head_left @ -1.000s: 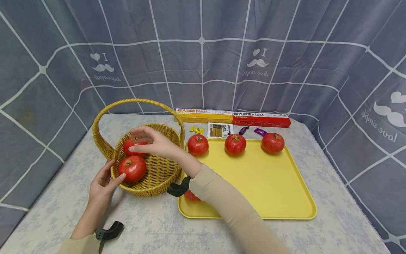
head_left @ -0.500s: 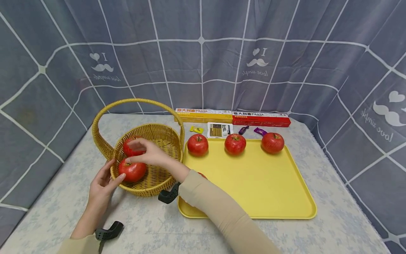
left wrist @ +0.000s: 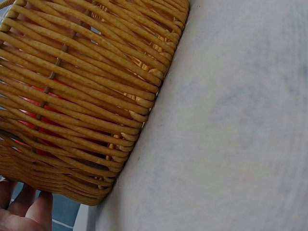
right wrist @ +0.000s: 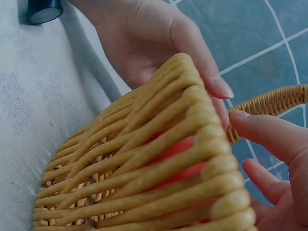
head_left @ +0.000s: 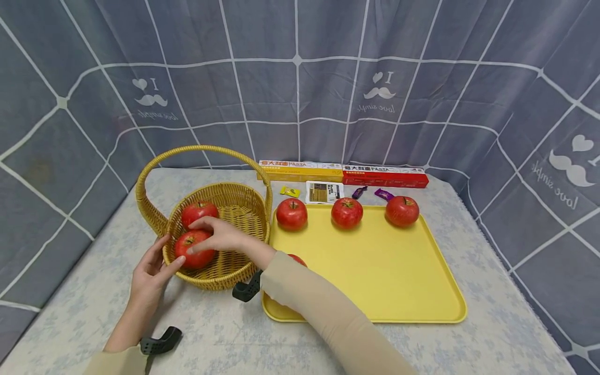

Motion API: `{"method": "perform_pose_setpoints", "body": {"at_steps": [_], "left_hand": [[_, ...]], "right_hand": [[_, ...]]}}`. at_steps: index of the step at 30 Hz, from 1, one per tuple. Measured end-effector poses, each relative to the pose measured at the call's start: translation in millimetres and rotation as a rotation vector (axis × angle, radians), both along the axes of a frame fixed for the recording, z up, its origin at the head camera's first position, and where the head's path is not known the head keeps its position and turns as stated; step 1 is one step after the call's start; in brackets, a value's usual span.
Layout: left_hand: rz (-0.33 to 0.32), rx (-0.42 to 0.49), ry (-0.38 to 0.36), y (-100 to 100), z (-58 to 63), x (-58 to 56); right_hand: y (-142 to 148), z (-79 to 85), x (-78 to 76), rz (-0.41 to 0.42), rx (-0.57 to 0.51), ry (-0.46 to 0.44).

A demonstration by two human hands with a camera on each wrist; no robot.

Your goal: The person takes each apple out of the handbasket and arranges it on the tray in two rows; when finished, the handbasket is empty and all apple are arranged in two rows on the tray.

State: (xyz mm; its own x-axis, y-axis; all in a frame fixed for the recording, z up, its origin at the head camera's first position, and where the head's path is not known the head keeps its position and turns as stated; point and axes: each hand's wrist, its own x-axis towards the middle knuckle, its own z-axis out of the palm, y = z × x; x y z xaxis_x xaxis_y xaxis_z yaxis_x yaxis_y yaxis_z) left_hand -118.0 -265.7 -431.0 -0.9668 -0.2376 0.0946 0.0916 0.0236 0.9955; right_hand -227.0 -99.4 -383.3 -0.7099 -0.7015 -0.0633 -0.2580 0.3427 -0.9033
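Observation:
A yellow wicker basket (head_left: 255, 229) with a tall arched handle holds two red apples, the far one (head_left: 199, 211) and the near one (head_left: 187, 244). My left hand (head_left: 149, 276) grips the basket's left rim, thumb over the edge and fingers outside against the weave. In the left wrist view those fingers (left wrist: 36, 211) show below the basket wall. Inside the basket, my right hand (head_left: 222, 235) is spread over the near apple, thumb at its front and forefinger behind its top. In the right wrist view, red apple skin shows only through the weave.
Right of the basket lies a yellow tray (head_left: 365, 271) with three apples along its back edge; another apple (head_left: 297, 259) is mostly hidden by my right sleeve. Behind are a yellow pasta box (head_left: 300, 171), a red pasta box (head_left: 384, 177), a white packet (head_left: 324, 192) and small wrapped candies.
My right hand has moved from the far apple down toward me, to the near apple. The left hand has stayed at the rim.

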Motion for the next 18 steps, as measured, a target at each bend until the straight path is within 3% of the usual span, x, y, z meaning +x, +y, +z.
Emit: {"method": "perform_pose_setpoints", "body": {"at_steps": [5, 10, 18], "left_hand": [[0.007, -0.003, -0.003, -0.1, -0.1, -0.1], [0.01, -0.018, -0.008, -0.3, -0.3, 0.0], [0.013, -0.021, -0.022, 0.8, -0.2, -1.1]], "right_hand": [[-2.6, -0.3, 0.0, 0.009, 0.094, 0.065], [-2.1, 2.3, 2.9, 0.069, 0.214, 0.134], [0.2, 5.2, 9.7, 0.102, 0.227, 0.049]]}}
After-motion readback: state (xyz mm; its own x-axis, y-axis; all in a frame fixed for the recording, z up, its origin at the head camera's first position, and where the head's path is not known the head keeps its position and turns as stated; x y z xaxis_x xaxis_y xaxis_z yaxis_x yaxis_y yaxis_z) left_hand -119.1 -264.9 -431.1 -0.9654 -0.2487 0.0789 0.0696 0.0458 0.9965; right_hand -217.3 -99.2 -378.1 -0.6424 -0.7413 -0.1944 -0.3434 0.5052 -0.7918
